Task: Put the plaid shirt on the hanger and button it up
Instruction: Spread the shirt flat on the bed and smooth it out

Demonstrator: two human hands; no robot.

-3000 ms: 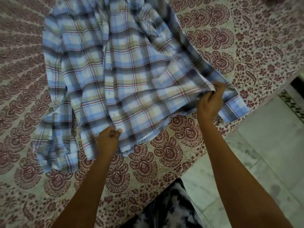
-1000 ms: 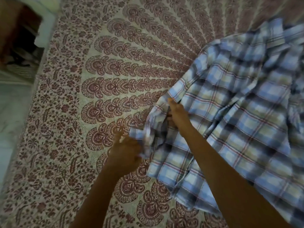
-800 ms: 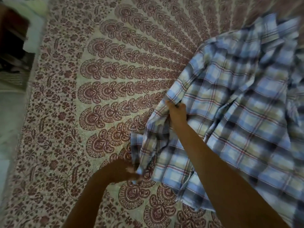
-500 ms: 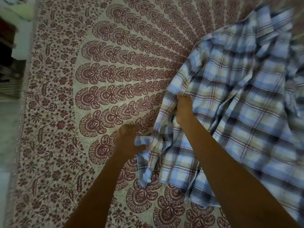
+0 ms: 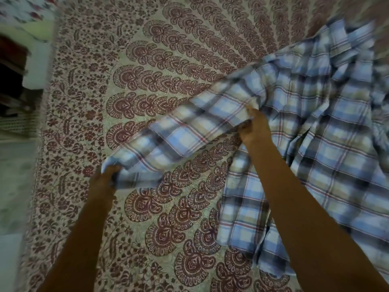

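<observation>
A blue, cream and red plaid shirt [image 5: 315, 131] lies spread over the right side of a bed. One sleeve [image 5: 181, 133] is stretched out to the left, lifted off the bedspread. My left hand [image 5: 106, 180] grips the cuff end of that sleeve. My right hand [image 5: 255, 127] holds the sleeve near the shoulder, fingers curled into the cloth. No hanger is in view.
The bed is covered by a cream bedspread [image 5: 147, 60] with dark red paisley print. Its left edge [image 5: 40, 165] drops to a pale floor. Blurred furniture and a printed pillow [image 5: 23, 13] sit at the upper left.
My left hand has pulled the cuff out to the left, so the bunched sleeve is now straight. My right hand stayed near the shoulder. Earlier both hands held the hem.
</observation>
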